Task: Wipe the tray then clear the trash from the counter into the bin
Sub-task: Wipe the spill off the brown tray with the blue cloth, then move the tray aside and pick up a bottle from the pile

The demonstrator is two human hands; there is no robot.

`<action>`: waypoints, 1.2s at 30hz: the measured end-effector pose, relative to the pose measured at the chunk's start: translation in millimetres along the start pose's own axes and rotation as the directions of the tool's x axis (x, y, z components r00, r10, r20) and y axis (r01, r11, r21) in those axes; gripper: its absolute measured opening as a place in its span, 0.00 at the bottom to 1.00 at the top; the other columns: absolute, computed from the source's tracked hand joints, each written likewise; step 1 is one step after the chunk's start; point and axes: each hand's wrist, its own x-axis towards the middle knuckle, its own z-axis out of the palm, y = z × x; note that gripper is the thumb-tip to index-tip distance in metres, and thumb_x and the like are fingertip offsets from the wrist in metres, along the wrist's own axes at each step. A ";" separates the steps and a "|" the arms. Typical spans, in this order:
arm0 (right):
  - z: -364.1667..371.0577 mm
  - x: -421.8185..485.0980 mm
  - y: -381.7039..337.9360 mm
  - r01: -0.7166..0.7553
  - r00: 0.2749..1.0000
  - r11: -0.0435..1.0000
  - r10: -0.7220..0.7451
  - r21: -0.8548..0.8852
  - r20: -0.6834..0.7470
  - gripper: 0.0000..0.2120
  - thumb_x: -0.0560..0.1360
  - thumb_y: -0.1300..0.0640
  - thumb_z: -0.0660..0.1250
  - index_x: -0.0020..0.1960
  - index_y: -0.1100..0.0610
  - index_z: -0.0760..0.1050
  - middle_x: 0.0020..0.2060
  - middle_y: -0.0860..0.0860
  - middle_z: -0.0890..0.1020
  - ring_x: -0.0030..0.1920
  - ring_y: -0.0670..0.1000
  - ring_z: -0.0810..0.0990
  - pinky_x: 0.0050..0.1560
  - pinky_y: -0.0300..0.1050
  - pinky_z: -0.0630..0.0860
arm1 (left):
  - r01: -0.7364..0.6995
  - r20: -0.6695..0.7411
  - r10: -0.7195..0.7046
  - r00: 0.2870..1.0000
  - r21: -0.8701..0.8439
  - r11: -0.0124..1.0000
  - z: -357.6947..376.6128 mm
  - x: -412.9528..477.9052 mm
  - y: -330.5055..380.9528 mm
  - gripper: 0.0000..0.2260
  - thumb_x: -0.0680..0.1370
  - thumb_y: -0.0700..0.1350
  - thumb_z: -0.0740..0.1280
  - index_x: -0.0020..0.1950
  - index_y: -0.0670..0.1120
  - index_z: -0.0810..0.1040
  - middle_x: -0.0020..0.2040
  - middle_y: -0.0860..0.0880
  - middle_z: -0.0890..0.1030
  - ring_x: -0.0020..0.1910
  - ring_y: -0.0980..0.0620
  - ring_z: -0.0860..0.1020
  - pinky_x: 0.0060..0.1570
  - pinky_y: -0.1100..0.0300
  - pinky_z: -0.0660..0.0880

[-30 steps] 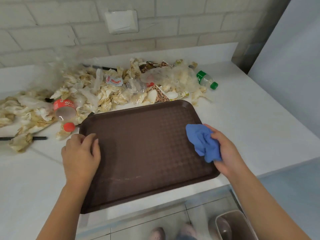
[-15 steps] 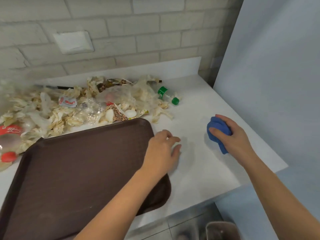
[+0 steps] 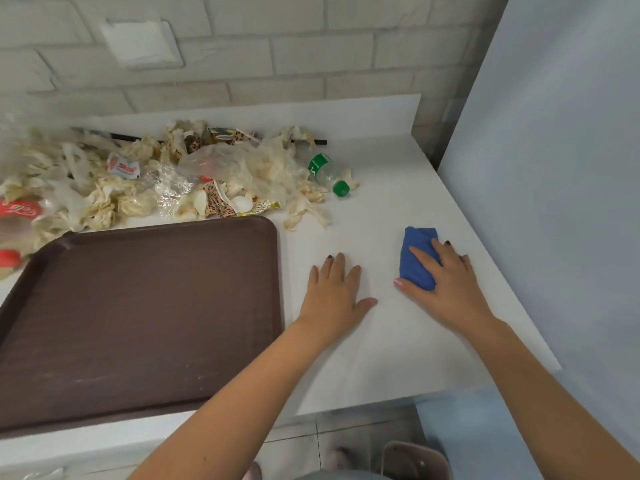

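Note:
The brown plastic tray lies on the white counter, its near edge over the counter's front. Behind it spreads a heap of crumpled napkins, wrappers and plastic film, with a green-capped bottle at its right end and a red-labelled bottle at the left edge. My left hand rests flat on the counter just right of the tray, holding nothing. My right hand presses the bunched blue cloth down on the counter with fairly straight fingers.
A pale blue wall closes off the counter's right side, and a brick wall runs behind. The rim of a bin shows on the floor below the counter's right end, beside my feet.
My right hand carried the cloth off the tray and set it on the counter to the right. My left hand left the tray's left edge and now lies flat right of the tray.

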 end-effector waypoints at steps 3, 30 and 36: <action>-8.4 -1.4 -23.7 0.045 0.995 0.999 -0.045 -0.005 -0.094 0.41 0.66 0.23 0.47 0.72 0.44 0.62 0.75 0.53 0.57 0.75 0.56 0.52 0.74 0.59 0.43 | -0.010 -0.205 -0.036 0.978 -0.221 0.975 -12.5 -11.8 -4.8 0.25 0.77 0.56 0.64 0.69 0.43 0.70 0.73 0.39 0.63 0.71 0.41 0.63 0.68 0.51 0.61; 66.3 -44.2 -260.0 -0.214 0.970 0.952 0.234 0.219 -0.070 0.14 0.79 0.57 0.55 0.59 0.61 0.74 0.51 0.60 0.79 0.43 0.56 0.74 0.42 0.45 0.68 | 0.712 -0.149 -0.838 0.525 -0.463 0.528 -62.7 -254.9 -357.3 0.10 0.81 0.41 0.55 0.54 0.37 0.73 0.51 0.39 0.76 0.42 0.43 0.74 0.42 0.53 0.68; 48.7 -80.6 -304.2 -0.186 0.929 0.811 0.329 0.555 -0.169 0.15 0.80 0.59 0.57 0.65 0.60 0.70 0.58 0.58 0.77 0.55 0.58 0.75 0.50 0.44 0.65 | 0.437 -0.322 -0.780 0.536 -0.685 0.583 -96.9 -287.0 -369.7 0.11 0.82 0.43 0.53 0.59 0.41 0.71 0.49 0.48 0.74 0.44 0.49 0.71 0.44 0.55 0.67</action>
